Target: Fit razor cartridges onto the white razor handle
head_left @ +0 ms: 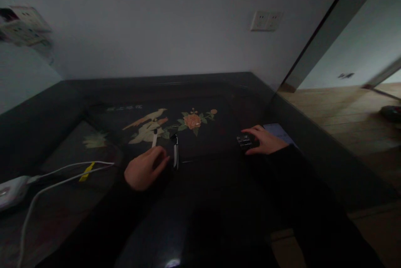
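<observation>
My left hand (145, 168) is low over the dark table, fingers loosely curled and the thumb apart from the index finger. Just beyond its knuckles lies a white pen-like stick (154, 138) with a dark end; its near end is hidden by the hand. To the right of that hand is a slim dark item with a pale strip (176, 154), its kind unclear. On the right, the thumb and index finger of my right hand (265, 140) are spread around a small dark shiny box (244, 140). Whether they touch it is hard to see.
The glossy dark table (206, 188) carries a flower-and-bird picture (191, 121). A phone (278, 133) lies behind my right hand. White cables (65, 180) run from a white power strip (14, 193) at left, with a yellow tag (87, 172). A wall socket (266, 21) sits above.
</observation>
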Demonstrator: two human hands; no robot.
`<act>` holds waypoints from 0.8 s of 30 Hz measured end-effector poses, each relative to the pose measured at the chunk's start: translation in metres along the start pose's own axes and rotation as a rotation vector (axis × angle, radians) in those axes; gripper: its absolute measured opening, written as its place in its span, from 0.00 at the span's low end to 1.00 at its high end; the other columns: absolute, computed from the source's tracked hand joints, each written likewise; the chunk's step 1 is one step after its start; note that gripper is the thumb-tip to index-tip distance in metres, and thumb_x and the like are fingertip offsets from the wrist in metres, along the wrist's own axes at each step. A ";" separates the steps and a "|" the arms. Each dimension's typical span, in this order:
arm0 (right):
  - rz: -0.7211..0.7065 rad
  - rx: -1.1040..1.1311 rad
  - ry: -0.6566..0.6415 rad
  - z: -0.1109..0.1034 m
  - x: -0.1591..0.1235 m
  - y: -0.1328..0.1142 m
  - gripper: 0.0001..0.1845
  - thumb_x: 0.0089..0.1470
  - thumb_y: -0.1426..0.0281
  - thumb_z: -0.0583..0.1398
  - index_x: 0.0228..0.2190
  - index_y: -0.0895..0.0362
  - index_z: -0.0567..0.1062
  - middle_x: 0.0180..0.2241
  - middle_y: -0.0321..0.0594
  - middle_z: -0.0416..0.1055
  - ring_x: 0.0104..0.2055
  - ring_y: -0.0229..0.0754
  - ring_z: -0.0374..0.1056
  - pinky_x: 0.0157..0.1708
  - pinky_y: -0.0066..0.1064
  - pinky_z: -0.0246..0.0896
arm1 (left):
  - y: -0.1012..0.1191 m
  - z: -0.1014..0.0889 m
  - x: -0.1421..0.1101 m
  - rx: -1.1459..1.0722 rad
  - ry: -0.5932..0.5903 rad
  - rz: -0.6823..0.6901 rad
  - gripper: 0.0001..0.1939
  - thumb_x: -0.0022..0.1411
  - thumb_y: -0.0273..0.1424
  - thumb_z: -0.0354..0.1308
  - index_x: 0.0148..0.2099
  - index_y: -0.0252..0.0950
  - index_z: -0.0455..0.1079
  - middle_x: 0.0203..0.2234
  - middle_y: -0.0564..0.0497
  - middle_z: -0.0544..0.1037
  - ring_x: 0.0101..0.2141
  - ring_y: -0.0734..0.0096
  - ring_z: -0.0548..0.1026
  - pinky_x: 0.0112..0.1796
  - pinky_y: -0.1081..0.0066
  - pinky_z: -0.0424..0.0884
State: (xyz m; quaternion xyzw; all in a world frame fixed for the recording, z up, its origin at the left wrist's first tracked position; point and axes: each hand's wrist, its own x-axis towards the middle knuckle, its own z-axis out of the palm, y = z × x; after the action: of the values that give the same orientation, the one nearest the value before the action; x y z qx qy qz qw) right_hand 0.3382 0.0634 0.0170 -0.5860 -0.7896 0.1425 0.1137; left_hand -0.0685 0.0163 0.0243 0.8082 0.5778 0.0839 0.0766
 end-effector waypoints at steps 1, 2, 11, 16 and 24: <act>0.016 -0.011 -0.027 0.003 0.000 0.000 0.35 0.34 0.64 0.70 0.47 0.56 0.71 0.43 0.46 0.63 0.41 0.47 0.67 0.39 0.35 0.64 | 0.006 0.004 -0.002 -0.027 0.039 0.106 0.13 0.65 0.39 0.43 0.40 0.39 0.65 0.35 0.49 0.75 0.34 0.67 0.74 0.34 0.70 0.68; 0.029 -0.017 -0.047 0.005 0.000 -0.001 0.32 0.36 0.64 0.69 0.46 0.57 0.71 0.42 0.46 0.63 0.39 0.45 0.68 0.38 0.35 0.64 | 0.011 0.009 -0.004 -0.051 0.056 0.216 0.13 0.65 0.38 0.45 0.43 0.39 0.66 0.39 0.49 0.74 0.37 0.67 0.74 0.37 0.69 0.69; -0.001 0.020 0.077 0.020 0.006 -0.041 0.21 0.42 0.61 0.67 0.37 0.57 0.71 0.37 0.41 0.65 0.34 0.41 0.66 0.35 0.32 0.61 | 0.022 0.032 -0.010 -0.012 0.211 0.381 0.14 0.63 0.33 0.51 0.50 0.37 0.67 0.49 0.43 0.69 0.48 0.57 0.68 0.47 0.58 0.68; -0.174 0.152 0.103 0.040 0.013 -0.097 0.21 0.48 0.60 0.65 0.41 0.58 0.70 0.39 0.42 0.68 0.41 0.44 0.66 0.42 0.34 0.60 | 0.016 0.028 -0.007 0.006 0.193 0.364 0.14 0.63 0.32 0.51 0.49 0.36 0.68 0.48 0.43 0.70 0.48 0.57 0.68 0.48 0.57 0.68; -0.314 -0.027 0.114 0.068 0.028 -0.157 0.23 0.53 0.57 0.60 0.45 0.60 0.70 0.44 0.48 0.68 0.47 0.48 0.63 0.44 0.38 0.62 | 0.011 0.032 -0.005 -0.021 0.185 0.351 0.12 0.61 0.31 0.52 0.47 0.37 0.69 0.48 0.44 0.71 0.49 0.58 0.68 0.49 0.57 0.69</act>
State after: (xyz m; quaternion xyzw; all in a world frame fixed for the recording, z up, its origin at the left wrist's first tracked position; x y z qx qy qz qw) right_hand 0.1662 0.0411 0.0098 -0.4642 -0.8655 0.0787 0.1713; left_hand -0.0528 0.0072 -0.0046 0.8845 0.4317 0.1761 0.0157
